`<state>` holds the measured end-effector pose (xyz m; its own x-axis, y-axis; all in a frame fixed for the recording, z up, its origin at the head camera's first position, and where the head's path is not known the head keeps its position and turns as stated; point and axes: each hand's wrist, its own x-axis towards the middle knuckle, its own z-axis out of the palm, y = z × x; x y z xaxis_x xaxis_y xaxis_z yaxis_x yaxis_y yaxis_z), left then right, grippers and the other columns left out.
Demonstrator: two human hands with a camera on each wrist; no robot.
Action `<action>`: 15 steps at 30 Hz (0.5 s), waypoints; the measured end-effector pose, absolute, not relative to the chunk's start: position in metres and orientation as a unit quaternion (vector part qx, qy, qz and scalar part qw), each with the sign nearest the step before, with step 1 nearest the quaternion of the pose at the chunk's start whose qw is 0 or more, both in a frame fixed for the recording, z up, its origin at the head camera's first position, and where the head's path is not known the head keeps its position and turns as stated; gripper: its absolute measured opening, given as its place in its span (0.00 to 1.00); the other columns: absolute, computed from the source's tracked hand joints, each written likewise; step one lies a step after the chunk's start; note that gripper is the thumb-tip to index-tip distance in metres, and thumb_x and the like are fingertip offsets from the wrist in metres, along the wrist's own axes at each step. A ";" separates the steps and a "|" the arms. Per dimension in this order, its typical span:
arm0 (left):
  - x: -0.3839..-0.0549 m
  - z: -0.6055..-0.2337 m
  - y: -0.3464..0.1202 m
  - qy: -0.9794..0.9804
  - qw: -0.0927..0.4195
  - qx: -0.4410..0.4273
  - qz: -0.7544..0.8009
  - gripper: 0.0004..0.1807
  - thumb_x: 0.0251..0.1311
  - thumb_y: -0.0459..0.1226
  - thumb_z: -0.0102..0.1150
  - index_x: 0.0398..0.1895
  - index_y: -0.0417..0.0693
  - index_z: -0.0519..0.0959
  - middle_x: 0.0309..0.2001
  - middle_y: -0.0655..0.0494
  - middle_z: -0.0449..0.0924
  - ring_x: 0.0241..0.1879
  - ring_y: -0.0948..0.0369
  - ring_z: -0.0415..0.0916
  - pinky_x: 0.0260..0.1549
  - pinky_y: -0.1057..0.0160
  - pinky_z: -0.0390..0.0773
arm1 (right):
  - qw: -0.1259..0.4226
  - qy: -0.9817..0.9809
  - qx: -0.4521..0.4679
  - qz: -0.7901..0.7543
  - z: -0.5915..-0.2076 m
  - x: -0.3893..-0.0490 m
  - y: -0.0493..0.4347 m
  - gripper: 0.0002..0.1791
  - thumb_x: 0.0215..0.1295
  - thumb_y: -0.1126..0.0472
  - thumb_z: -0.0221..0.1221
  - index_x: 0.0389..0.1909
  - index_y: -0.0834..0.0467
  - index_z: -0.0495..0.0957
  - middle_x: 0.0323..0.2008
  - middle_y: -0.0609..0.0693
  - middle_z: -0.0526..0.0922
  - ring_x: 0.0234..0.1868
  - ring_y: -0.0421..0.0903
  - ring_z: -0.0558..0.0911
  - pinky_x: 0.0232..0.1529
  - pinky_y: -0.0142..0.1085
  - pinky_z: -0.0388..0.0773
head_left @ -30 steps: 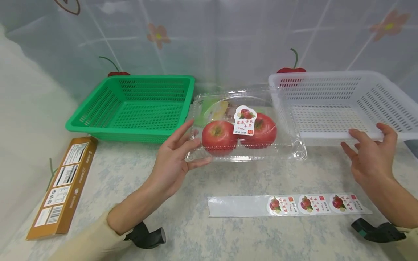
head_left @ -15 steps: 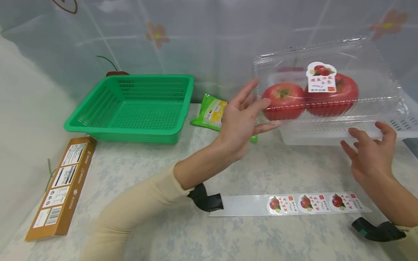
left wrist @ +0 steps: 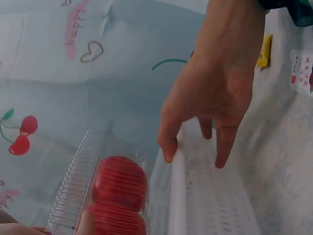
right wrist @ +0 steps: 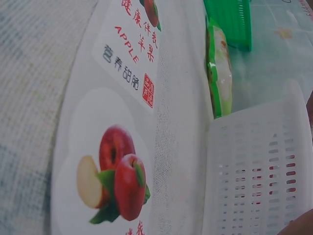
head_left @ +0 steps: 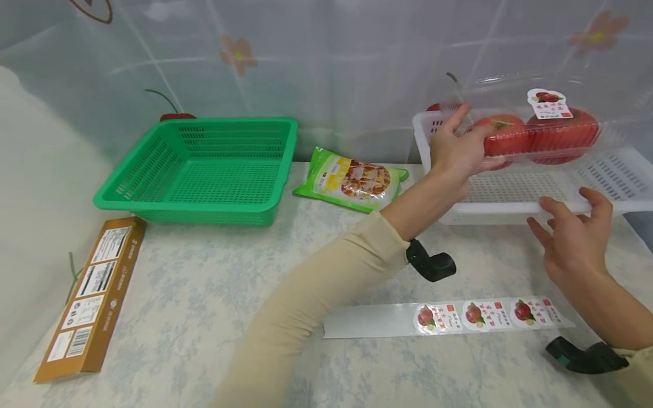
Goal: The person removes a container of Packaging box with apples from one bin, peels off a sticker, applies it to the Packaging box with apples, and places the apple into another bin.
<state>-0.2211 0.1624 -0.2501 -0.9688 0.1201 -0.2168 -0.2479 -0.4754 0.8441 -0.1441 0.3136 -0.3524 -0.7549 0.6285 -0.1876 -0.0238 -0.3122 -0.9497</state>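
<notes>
A clear plastic clamshell box (head_left: 586,150) holds two red apples (head_left: 563,136) and bears a white apple label (head_left: 549,103) on its lid. My left hand (head_left: 456,150) grips the box by its left end, above the white basket (head_left: 515,184). In the left wrist view the apples (left wrist: 119,183) show through the tilted box, and part of the left hand (left wrist: 87,224) shows at the bottom. My right hand (head_left: 579,243) holds the basket's front rim. The left wrist view shows the right hand's fingers (left wrist: 168,142) on both sides of the basket wall.
A green basket (head_left: 275,212) stands at the back left. Between the baskets lies a green food packet (head_left: 352,180). A strip of apple labels (head_left: 367,322) lies in front. A long brown box (head_left: 94,300) is at the left. A printed curtain (head_left: 326,73) hangs behind.
My left hand has carried the clamshell box of apples to the right, from between the baskets to over the white basket. The green packet is now uncovered. My right hand stays at the rim.
</notes>
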 end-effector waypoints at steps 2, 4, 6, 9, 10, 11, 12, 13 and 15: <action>-0.227 -0.257 0.174 0.511 0.109 -0.080 0.849 0.26 0.62 0.27 0.61 0.60 0.63 0.79 0.46 0.57 0.76 0.38 0.50 0.81 0.30 0.48 0.82 | 0.216 -0.546 -0.286 0.757 -0.352 -0.144 0.314 0.47 0.55 0.55 0.73 0.69 0.34 0.54 0.65 0.37 0.60 0.53 0.38 0.67 0.39 0.30 0.74; -0.230 -0.265 0.183 0.517 0.106 -0.088 0.845 0.26 0.62 0.26 0.60 0.60 0.61 0.79 0.46 0.55 0.76 0.40 0.49 0.81 0.30 0.48 0.82 | 0.218 -0.545 -0.296 0.753 -0.352 -0.143 0.314 0.47 0.56 0.55 0.72 0.70 0.35 0.54 0.65 0.37 0.59 0.52 0.37 0.66 0.38 0.30 0.74; -0.230 -0.273 0.189 0.528 0.102 -0.095 0.837 0.27 0.63 0.26 0.59 0.61 0.61 0.79 0.46 0.54 0.76 0.41 0.49 0.80 0.30 0.48 0.82 | 0.221 -0.545 -0.298 0.752 -0.352 -0.141 0.314 0.46 0.56 0.55 0.72 0.70 0.35 0.54 0.64 0.37 0.59 0.52 0.37 0.67 0.38 0.30 0.74; -0.231 -0.282 0.193 0.536 0.097 -0.098 0.833 0.27 0.62 0.25 0.57 0.61 0.59 0.78 0.46 0.52 0.76 0.42 0.48 0.80 0.30 0.46 0.82 | 0.219 -0.548 -0.300 0.749 -0.352 -0.139 0.315 0.45 0.57 0.55 0.71 0.70 0.35 0.55 0.64 0.38 0.60 0.51 0.37 0.67 0.36 0.28 0.75; -0.231 -0.285 0.194 0.542 0.095 -0.102 0.829 0.27 0.62 0.25 0.57 0.61 0.59 0.79 0.47 0.52 0.76 0.41 0.47 0.80 0.30 0.46 0.82 | 0.218 -0.550 -0.300 0.748 -0.352 -0.139 0.315 0.45 0.57 0.55 0.71 0.70 0.35 0.55 0.63 0.38 0.60 0.51 0.37 0.67 0.36 0.28 0.75; -0.232 -0.287 0.195 0.551 0.093 -0.103 0.823 0.26 0.62 0.25 0.57 0.61 0.58 0.79 0.47 0.53 0.75 0.42 0.48 0.79 0.29 0.47 0.82 | 0.217 -0.551 -0.300 0.748 -0.352 -0.138 0.315 0.45 0.57 0.55 0.71 0.69 0.35 0.55 0.63 0.38 0.60 0.52 0.37 0.67 0.36 0.28 0.75; -0.232 -0.289 0.195 0.559 0.090 -0.104 0.818 0.26 0.62 0.25 0.57 0.61 0.58 0.79 0.48 0.53 0.75 0.42 0.48 0.79 0.29 0.47 0.82 | 0.216 -0.552 -0.298 0.748 -0.352 -0.138 0.315 0.45 0.57 0.55 0.71 0.69 0.34 0.55 0.63 0.38 0.60 0.52 0.37 0.68 0.35 0.28 0.75; -0.233 -0.290 0.195 0.565 0.086 -0.105 0.814 0.26 0.62 0.25 0.57 0.60 0.58 0.79 0.49 0.53 0.75 0.42 0.48 0.79 0.27 0.47 0.82 | 0.215 -0.553 -0.297 0.748 -0.352 -0.138 0.315 0.45 0.57 0.55 0.71 0.70 0.35 0.55 0.63 0.38 0.60 0.52 0.37 0.68 0.35 0.28 0.75; -0.234 -0.294 0.195 0.589 0.088 -0.103 0.797 0.26 0.63 0.26 0.56 0.61 0.60 0.78 0.50 0.55 0.75 0.43 0.51 0.79 0.27 0.50 0.83 | 0.214 -0.553 -0.295 0.749 -0.353 -0.138 0.314 0.46 0.56 0.55 0.72 0.70 0.35 0.55 0.64 0.38 0.60 0.52 0.37 0.68 0.35 0.28 0.75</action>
